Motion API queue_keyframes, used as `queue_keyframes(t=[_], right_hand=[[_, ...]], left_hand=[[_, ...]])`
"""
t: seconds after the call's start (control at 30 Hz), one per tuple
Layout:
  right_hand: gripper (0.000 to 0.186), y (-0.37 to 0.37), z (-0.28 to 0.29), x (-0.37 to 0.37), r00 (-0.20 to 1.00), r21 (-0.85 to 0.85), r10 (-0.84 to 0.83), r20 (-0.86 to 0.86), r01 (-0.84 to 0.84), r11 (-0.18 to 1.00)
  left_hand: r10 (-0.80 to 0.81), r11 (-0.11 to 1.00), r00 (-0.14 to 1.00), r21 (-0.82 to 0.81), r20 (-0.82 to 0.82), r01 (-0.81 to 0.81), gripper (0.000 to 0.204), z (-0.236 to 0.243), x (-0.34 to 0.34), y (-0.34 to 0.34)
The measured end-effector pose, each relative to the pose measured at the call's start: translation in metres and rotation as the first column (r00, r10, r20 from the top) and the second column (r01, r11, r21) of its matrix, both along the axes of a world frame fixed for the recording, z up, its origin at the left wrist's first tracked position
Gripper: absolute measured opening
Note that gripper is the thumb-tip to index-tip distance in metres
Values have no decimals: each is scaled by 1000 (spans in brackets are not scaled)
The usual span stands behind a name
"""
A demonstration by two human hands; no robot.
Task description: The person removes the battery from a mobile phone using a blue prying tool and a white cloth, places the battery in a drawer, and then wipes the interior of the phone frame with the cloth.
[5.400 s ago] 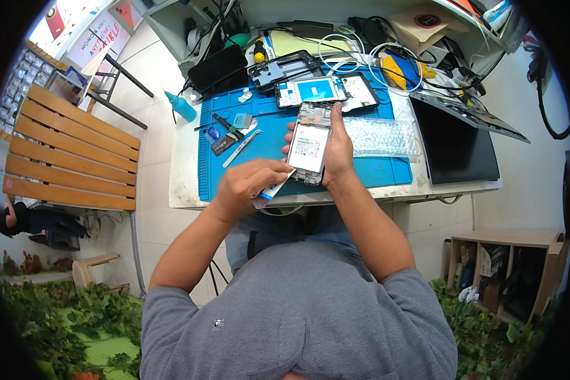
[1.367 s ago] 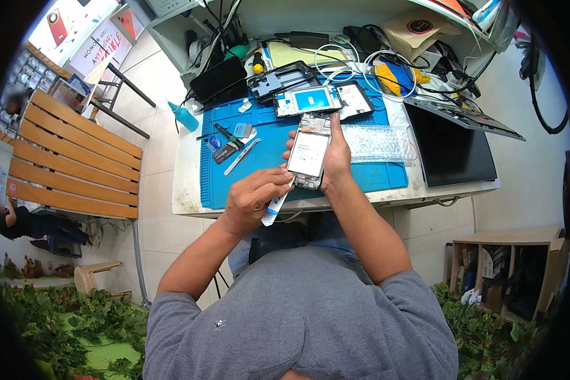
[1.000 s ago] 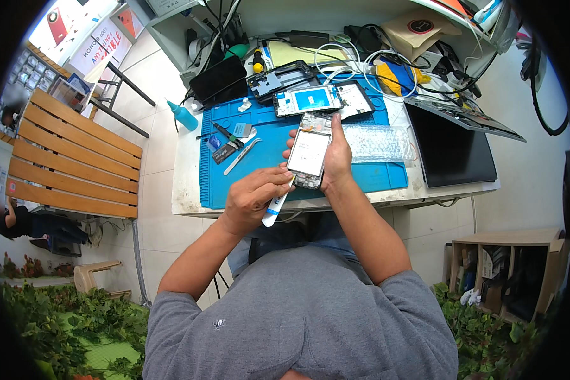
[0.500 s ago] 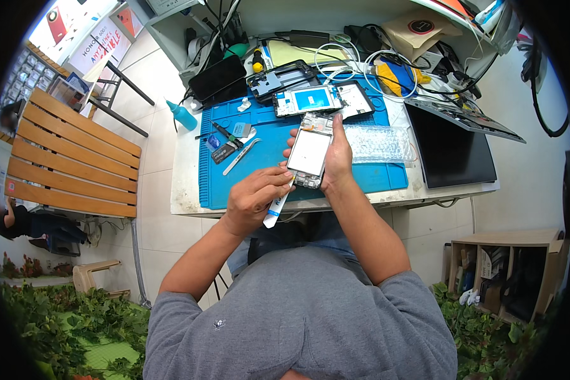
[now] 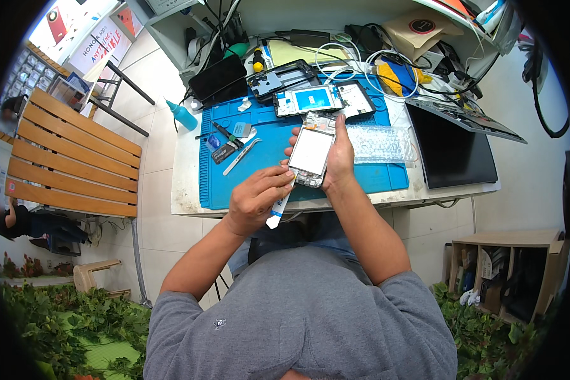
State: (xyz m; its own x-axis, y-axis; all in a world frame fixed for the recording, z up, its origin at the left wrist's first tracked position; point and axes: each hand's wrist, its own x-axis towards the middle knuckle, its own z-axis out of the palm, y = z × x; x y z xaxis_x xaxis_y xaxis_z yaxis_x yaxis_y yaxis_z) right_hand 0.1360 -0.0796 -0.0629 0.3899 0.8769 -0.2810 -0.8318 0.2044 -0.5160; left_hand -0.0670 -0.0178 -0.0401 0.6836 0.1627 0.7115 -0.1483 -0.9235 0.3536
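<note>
My right hand point(image 5: 340, 157) cradles an opened phone point(image 5: 312, 151), its thumb along the right edge and fingertips showing at the left edge. A white rectangle fills the phone's middle, with bare circuit parts at both ends. At the phone's lower left corner, my left hand point(image 5: 254, 197) pinches a flat white strip with a blue band point(image 5: 277, 214). The strip's pointed end sticks out below the fingers; its upper end is mostly hidden by them. Beneath lies a blue repair mat point(image 5: 272, 152). Tweezers point(image 5: 241, 157) and a screwdriver point(image 5: 225, 134) rest on it to the left.
Past the phone lie a phone frame with a blue panel point(image 5: 310, 99) and other phone parts. Bubble wrap point(image 5: 380, 144) is at right, near an opened dark device point(image 5: 456, 155). A blue bottle point(image 5: 182, 115) stands at the left. White cables point(image 5: 361, 66) tangle behind.
Both hands, with the phone and the strip, have shifted very slightly to the right. Both grips look the same.
</note>
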Motion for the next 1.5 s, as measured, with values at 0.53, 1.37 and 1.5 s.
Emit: queue_keyframes(t=[0.53, 1.37, 1.5], right_hand=[[97, 1, -1, 4, 990, 42, 117, 80, -121, 992], [106, 0, -3, 6, 998, 33, 60, -29, -59, 998], [107, 0, -4, 7, 997, 47, 60, -50, -58, 997]], left_hand=[[-130, 895, 961, -447, -245, 7, 28, 37, 5, 25], [-25, 995, 998, 98, -50, 30, 28, 8, -2, 3], [-18, 994, 999, 109, -34, 22, 28, 7, -2, 2]])
